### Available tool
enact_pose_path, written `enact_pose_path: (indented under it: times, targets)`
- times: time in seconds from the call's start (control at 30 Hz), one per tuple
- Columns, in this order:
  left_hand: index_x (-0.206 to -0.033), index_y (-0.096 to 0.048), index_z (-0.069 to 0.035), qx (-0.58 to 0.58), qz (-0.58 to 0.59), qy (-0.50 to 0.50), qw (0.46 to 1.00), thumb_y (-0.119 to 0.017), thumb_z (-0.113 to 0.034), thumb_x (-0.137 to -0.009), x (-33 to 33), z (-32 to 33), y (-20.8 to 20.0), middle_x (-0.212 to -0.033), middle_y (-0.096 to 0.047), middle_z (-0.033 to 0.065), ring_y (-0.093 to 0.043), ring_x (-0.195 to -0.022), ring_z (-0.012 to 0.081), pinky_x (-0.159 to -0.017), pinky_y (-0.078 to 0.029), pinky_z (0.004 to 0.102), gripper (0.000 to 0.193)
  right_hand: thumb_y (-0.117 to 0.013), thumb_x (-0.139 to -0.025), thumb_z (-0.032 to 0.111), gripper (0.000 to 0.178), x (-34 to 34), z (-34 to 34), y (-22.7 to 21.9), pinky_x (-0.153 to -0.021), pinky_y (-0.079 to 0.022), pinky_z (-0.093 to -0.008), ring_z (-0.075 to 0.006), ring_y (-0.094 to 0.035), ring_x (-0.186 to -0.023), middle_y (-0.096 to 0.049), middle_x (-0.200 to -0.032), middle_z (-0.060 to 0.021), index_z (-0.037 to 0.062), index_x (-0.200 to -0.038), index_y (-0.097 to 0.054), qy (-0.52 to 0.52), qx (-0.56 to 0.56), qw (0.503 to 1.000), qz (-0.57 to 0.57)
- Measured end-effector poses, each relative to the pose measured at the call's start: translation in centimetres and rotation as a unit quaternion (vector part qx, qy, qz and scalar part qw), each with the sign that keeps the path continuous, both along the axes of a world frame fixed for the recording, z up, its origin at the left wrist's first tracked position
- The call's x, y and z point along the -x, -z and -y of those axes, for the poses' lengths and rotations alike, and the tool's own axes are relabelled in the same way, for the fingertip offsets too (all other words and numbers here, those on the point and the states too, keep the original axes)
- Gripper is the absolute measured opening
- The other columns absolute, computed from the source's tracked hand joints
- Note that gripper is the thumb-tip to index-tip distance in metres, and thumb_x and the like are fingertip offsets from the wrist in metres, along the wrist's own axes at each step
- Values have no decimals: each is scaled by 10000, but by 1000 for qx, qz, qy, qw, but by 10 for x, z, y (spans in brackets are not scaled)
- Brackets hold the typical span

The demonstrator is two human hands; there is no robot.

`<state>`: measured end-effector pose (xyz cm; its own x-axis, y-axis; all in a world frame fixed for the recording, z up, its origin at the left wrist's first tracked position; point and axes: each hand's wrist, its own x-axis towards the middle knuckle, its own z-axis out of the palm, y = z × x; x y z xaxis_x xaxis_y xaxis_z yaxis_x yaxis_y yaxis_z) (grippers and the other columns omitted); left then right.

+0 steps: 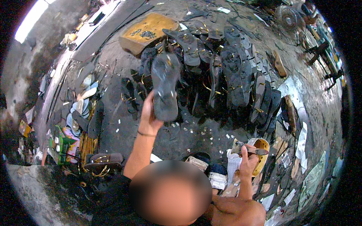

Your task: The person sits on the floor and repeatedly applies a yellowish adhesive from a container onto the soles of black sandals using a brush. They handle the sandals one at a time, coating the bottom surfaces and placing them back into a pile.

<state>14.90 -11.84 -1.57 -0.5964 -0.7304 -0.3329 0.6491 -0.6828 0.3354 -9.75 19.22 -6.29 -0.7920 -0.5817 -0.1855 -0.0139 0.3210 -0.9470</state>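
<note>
My left hand (150,115) is raised in front of me, gripping a black sandal (165,84) near its heel end. The sandal stands upright with its broad face showing, and is slightly blurred. Low on the right, my right hand (249,162) is closed around a flat, brown-handled tool (259,151). Its other end is greyish, and I cannot make out what kind of tool it is. Just under that hand stands a yellow, clog-like holder (261,165) with holes in its side. A white cloth (233,162) lies to the left of it.
Many black sandals (230,71) with yellowish straps lie heaped ahead. Behind them sits a brown block (145,32) bearing small dark bits. A fan (289,19) stands far right. Pale sole pieces (88,94) and a bundle of yellow strips (89,147) are on the left. Scraps litter the floor.
</note>
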Motion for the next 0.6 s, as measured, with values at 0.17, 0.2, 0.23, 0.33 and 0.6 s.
enact_pose_path:
  times: [0.17, 0.2, 0.23, 0.33, 0.6]
  targets:
    - [-1243, -570, -7, 105, -69, -109, 986, -470, -319, -1034, 17, 100, -12, -1203, -653, 151, -628, -1099, 334, -1005, -506, 451, 389, -702, -918, 183, 254, -6, 4, 14, -670, -495, -271, -117, -599, -743, -657, -859, -52, -10, -1072, -638, -12, 18, 1000, -3]
    - [-1224, -579, -18, 108, -30, -131, 985, -454, -343, -1043, 6, 114, -3, -1176, -664, 141, -636, -1072, 328, -1000, -507, 444, 392, -694, -923, 170, 241, -12, 7, 14, -653, -479, -262, -106, -580, -733, -640, -856, -37, -12, -1070, -637, -19, 19, 1000, 10]
    - [-1229, -566, -24, 92, 46, -172, 980, -449, -350, -1046, 10, 116, 11, -1194, -648, 135, -625, -1082, 311, -996, -505, 447, 392, -687, -928, 158, 227, -12, 7, 8, -635, -463, -254, -95, -560, -724, -623, -853, -23, -15, -1067, -637, -18, 17, 1000, 13]
    - [-1285, -476, -11, -49, 109, -245, 962, -554, -324, -1004, 42, 78, 48, -1257, -542, 123, -522, -1209, 263, -1027, -491, 467, 428, -681, -932, 147, 223, 1, -1, 5, -659, -466, -253, -96, -564, -741, -624, -872, -24, -17, -1075, -634, 14, 28, 999, 30]
    - [-1113, -615, -59, 188, 385, -112, 897, -558, -328, -1005, 18, -102, 160, -1029, -685, 87, -653, -896, 169, -761, -565, 350, 295, -667, -940, 169, 247, -4, 3, 10, -720, -500, -268, -121, -598, -808, -653, -929, -53, -19, -1096, -636, -16, 4, 999, 48]
